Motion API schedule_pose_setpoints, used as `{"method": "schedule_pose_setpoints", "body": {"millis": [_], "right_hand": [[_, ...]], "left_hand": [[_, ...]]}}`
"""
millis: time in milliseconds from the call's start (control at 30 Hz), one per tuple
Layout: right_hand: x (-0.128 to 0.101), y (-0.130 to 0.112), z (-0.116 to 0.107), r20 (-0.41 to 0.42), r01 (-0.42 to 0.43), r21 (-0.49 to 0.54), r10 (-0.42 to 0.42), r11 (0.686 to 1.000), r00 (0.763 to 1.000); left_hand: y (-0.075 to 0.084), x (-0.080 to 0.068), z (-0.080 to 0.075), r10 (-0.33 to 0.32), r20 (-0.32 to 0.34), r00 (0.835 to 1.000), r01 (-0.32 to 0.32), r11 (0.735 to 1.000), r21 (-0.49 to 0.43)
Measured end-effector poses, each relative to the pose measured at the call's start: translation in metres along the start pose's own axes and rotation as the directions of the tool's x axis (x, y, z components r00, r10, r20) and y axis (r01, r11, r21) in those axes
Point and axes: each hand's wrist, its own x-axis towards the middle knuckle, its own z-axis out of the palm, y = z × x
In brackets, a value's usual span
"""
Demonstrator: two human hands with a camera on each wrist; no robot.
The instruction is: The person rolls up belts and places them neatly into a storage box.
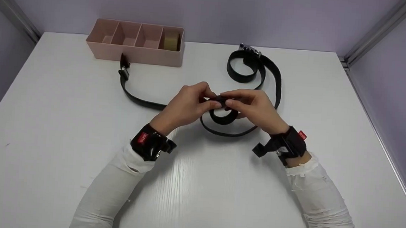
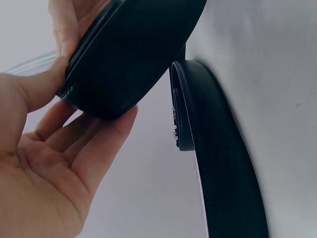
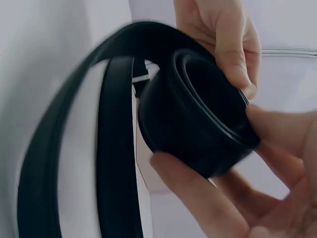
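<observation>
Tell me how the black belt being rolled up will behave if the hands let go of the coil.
The black belt probably springs loose: its coil keeps shape only where the left hand and right hand pinch it. It looks floppy, since the free length lies in curves on the table. Its smooth, glossy surface may slip.

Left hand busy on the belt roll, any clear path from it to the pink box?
Probably yes. The bare table lies between the left hand and the pink box, with only a belt strap flat there. But both hands grip the roll, so it must let go first.
</observation>
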Motion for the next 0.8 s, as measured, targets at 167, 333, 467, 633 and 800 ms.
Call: {"method": "schedule_pose_setpoints", "body": {"millis": [167,333,467,633,800], "right_hand": [[0.005,0.012,0.004,-0.109,0.049,0.118,-0.037,0.992,0.993],[0.006,0.015,0.010,-0.204,0.063,0.269,-0.007,0.961,0.979],[0.007,0.016,0.014,-0.230,0.050,0.319,0.026,0.947,0.973],[0.008,0.018,0.013,-0.178,0.030,0.280,0.022,0.959,0.984],[0.005,0.011,0.008,-0.074,-0.023,0.214,0.039,0.977,0.996]], "left_hand": [[-0.001,0.001,0.001,0.019,-0.116,0.993,-0.025,0.998,-0.050],[-0.001,0.002,0.001,-0.010,-0.170,0.985,-0.007,0.995,-0.096],[-0.001,0.001,-0.001,-0.024,-0.169,0.985,0.009,0.996,-0.089],[-0.003,0.000,-0.003,-0.014,-0.158,0.987,0.010,1.000,-0.020],[-0.003,0.000,-0.004,-0.005,-0.108,0.994,0.008,0.999,0.031]]}}
